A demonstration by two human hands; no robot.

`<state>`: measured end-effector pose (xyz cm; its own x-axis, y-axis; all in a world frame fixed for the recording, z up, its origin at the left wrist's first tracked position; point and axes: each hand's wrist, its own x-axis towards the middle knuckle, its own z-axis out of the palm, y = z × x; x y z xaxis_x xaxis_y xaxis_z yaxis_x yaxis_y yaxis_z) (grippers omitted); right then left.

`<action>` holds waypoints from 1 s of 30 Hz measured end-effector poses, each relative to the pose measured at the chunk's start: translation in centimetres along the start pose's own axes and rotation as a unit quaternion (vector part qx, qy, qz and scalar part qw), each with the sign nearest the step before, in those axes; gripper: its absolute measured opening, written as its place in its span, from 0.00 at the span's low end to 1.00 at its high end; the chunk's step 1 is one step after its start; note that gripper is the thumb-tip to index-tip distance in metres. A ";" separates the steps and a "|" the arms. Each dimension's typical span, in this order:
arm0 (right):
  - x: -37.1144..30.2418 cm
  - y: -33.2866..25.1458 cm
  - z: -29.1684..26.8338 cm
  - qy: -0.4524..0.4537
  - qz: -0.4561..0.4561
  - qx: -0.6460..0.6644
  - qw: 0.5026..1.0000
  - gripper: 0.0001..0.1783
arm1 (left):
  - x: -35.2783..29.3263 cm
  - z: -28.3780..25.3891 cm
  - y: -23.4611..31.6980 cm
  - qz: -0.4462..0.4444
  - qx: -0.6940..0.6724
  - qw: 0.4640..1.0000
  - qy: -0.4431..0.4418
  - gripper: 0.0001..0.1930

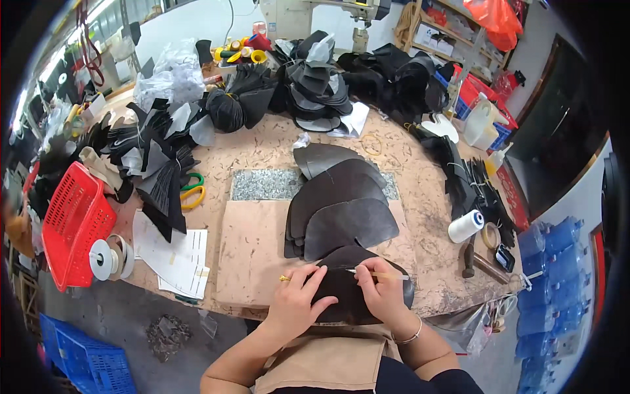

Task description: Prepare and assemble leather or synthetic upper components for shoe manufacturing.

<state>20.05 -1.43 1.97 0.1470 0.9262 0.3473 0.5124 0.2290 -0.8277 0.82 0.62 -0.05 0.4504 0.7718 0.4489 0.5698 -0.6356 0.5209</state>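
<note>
A dark leather piece (344,299) lies at the table's near edge, in front of my body. My left hand (298,299) rests on its left side, fingers stretched out and thumb apart, pressing it flat. In my right hand (384,299) is a thin pen-like tool (390,275) with a pale yellowish shaft, held in a pinch. Its light tip touches or hovers just over the leather near my left fingertips; I cannot tell which. Just beyond lies a fanned stack of similar black leather pieces (351,226), overlapping on a pale board (252,240).
At left are a red basket (75,223), white spools (108,259), paper sheets (174,253) and scissors (192,194). Bundles of black pieces (315,85) line the back. At right are a thread cone (466,226), a hammer (468,259) and a tape roll (490,235).
</note>
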 end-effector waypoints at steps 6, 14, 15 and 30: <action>0.0 0.1 -0.2 -0.021 -0.015 -0.018 1.000 0.07 | 0.1 -0.1 0.1 0.000 -0.003 1.000 0.004 0.29; -0.8 0.1 -1.9 0.073 -0.030 0.193 0.978 0.05 | 0.5 -0.1 0.5 0.011 -0.009 0.999 0.042 0.23; -0.8 0.1 -2.5 0.091 -0.056 0.194 0.975 0.04 | 0.6 -0.1 0.6 0.021 -0.008 0.998 0.061 0.22; -1.9 0.2 -3.7 0.118 -0.110 0.182 0.970 0.04 | 11.3 -0.8 -2.3 -0.057 -0.205 0.967 0.138 0.09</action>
<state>22.99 -4.29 2.81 0.2792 0.7589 0.5883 0.2269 0.5432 -0.8084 3.99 10.78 4.39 0.1690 0.8378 0.5192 0.2590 -0.5460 0.7967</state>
